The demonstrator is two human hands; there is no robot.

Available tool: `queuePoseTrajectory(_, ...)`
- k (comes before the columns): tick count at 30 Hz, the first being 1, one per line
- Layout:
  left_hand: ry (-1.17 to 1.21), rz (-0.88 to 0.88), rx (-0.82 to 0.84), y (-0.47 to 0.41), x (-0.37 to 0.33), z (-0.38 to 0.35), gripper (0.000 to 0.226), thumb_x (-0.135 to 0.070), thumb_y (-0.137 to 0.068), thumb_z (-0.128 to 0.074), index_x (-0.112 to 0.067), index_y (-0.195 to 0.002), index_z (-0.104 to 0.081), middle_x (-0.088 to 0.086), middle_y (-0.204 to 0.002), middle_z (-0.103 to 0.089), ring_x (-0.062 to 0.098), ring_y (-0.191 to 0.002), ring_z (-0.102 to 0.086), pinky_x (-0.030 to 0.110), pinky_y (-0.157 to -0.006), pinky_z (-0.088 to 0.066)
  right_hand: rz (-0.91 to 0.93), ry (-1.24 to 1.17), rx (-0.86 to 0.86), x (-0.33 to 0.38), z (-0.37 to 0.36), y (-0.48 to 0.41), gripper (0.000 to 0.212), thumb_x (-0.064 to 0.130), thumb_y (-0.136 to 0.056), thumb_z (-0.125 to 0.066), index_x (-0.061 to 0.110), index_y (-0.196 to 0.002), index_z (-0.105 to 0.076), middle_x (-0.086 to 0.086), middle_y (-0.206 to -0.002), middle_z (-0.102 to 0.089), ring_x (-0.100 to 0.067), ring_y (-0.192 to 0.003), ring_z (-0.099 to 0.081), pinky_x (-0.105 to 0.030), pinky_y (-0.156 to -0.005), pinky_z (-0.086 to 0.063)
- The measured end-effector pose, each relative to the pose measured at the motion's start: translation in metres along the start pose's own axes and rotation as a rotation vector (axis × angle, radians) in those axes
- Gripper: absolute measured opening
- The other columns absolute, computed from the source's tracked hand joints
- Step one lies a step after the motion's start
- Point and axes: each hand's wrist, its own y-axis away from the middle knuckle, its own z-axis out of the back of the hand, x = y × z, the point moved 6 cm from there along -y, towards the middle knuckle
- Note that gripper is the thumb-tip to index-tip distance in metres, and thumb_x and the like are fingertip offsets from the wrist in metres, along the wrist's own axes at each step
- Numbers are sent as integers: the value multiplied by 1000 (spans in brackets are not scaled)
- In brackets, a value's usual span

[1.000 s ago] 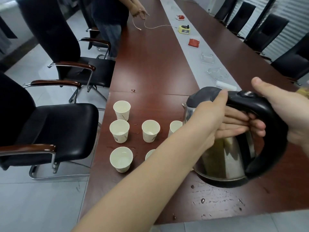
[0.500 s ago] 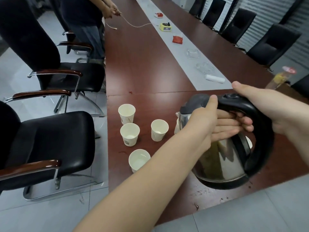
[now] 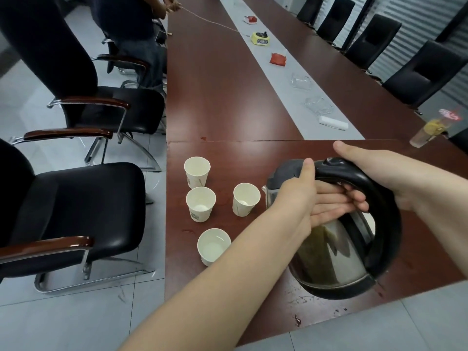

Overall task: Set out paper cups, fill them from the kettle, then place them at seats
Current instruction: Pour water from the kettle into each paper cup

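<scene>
A steel kettle (image 3: 342, 257) with a black lid and handle is at the table's near end, its spout pointing left toward the cups. My right hand (image 3: 374, 171) grips the top of the handle from the right. My left hand (image 3: 301, 198) reaches across from below, thumb on the lid and fingers inside the handle loop. Several white paper cups stand upright left of the spout: a far one (image 3: 197, 171), two in the middle (image 3: 200, 206) (image 3: 246, 198), and a near one (image 3: 214, 245). My left forearm hides whatever stands right beside the spout.
The long red-brown table (image 3: 228, 97) has a grey centre strip with glass ashtrays (image 3: 318, 105), a white roll (image 3: 333, 122), a red packet (image 3: 278, 58) and a yellow device (image 3: 260, 38). A drink bottle (image 3: 430, 130) stands at right. Black chairs (image 3: 83, 198) line both sides. A person (image 3: 131, 34) stands far left.
The view has swung, so the table now runs up to the right. Both hands stay on the kettle. Two cups near the spout have gone out of sight behind my left forearm.
</scene>
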Motion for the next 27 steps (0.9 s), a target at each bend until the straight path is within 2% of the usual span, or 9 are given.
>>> queuePoseTrajectory(13, 48, 28, -47, -20, -5, 9, 73, -57, -99, -23, -3, -72, -63, 4, -52, -65, 11, -44, -64, 14, -43, -50, -51, 115, 30, 17, -6, -20, 69, 65, -89, -42, 4, -59, -51, -11, -38, -44, -22, -29, -40, -21, -35, -37)
queuePoseTrajectory(19, 92, 28, -59, -29, -6, 11, 72, -57, -99, -22, -2, -73, -62, 4, -50, -65, 10, -43, -64, 14, -41, -48, -53, 161, 44, 25, -8, -28, 71, 63, -91, -39, 5, -51, -47, -9, -36, -42, -19, -26, -39, -18, -30, -35)
queuePoseTrajectory(27, 134, 22, -66, -32, -6, 11, 72, -54, -100, -23, 0, -75, -63, 7, -54, -66, 13, -45, -65, 15, -40, -47, -52, 179, 62, 30, -12, -31, 69, 61, -93, -37, 5, -55, -46, -7, -35, -42, -17, -25, -38, -16, -30, -34)
